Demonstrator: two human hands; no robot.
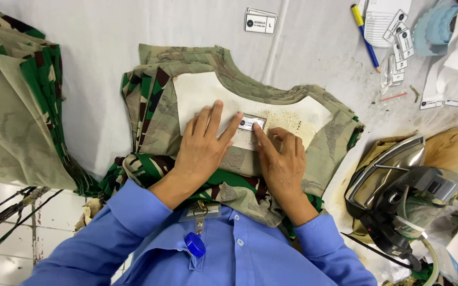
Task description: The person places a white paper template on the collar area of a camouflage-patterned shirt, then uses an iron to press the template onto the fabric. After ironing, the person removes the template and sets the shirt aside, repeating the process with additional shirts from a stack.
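Note:
A stack of camouflage fabric pieces (155,114) lies in front of me on the white work surface. On top sits a cream, curved template piece (202,90) with scorch speckles. A small white label (252,123) with a dark mark rests on that piece. My left hand (203,144) lies flat on the template, fingers spread, its fingertips touching the label's left end. My right hand (281,159) presses its index fingertip against the label's lower edge, the other fingers curled.
An electric iron (393,185) rests on its side at the right on a tan pad. More camouflage pieces (11,106) are piled at the left. Spare labels (261,22), a blue-yellow pencil (366,39), paper tags and a blue cloth lie at the back right.

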